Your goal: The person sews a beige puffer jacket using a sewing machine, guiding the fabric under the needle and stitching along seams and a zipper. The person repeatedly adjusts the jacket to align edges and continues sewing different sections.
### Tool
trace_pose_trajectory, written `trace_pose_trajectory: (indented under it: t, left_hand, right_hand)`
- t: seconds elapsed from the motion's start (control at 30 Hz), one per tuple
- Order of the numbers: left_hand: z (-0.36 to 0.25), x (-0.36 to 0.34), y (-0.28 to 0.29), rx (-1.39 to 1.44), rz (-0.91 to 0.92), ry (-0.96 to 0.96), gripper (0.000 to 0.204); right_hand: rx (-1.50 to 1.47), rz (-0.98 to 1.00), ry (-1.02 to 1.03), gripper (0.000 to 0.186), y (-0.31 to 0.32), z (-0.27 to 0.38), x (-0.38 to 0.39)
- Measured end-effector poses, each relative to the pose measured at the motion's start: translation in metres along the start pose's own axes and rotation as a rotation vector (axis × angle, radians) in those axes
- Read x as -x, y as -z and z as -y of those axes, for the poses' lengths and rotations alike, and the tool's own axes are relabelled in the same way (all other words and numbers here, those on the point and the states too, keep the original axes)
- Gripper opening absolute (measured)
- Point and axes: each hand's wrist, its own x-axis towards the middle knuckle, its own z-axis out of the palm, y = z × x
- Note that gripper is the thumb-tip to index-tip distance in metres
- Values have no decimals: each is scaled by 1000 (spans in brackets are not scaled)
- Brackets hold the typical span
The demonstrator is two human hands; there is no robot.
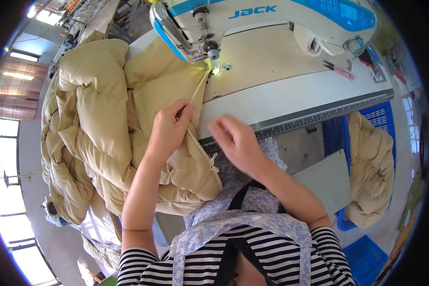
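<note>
A puffy beige padded jacket [97,90] is spread over the left of the sewing table and hangs off its near edge. Along its right edge runs a zipper [198,143], whose upper end reaches under the lit needle area of a white and blue sewing machine [262,24]. My left hand [170,127] pinches the zipper edge between thumb and fingers, a little on my side of the needle. Just right of the zipper, my right hand [236,143] hovers over the table's near edge. Its fingers look curled but are smeared by motion, and nothing shows in them.
A ruler strip [314,121] borders the table's near edge. Pink-handled scissors [341,70] lie at the right of the tabletop. Beyond that edge, a blue basket [386,112] holds a beige padded piece [367,176]. A blue crate [367,260] sits on the floor, lower right.
</note>
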Motion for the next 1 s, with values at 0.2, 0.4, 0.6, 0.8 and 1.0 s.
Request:
trace_pose_trajectory:
  t: [0.2, 0.4, 0.6, 0.8, 1.0]
  left_hand:
    - [-1, -8, -17, -426, -305, -513, 15]
    - [-7, -15, -9, -262, -146, -339, 13]
    - [8, -14, -10, -302, -235, -424, 9]
    - [-1, -9, -17, -371, -218, -483, 8]
    - [-10, 14, -40, -331, -350, -397, 40]
  right_hand:
    - [-285, -159, 87, 49, -53, -39, -58]
    - [-260, 438, 134, 30, -64, -23, -57]
    - [336, -60, 156, 22, 33, -15, -72]
    - [575, 50, 880, 13, 58, -17, -117]
    - [566, 30, 1013, 13, 54, -13, -107]
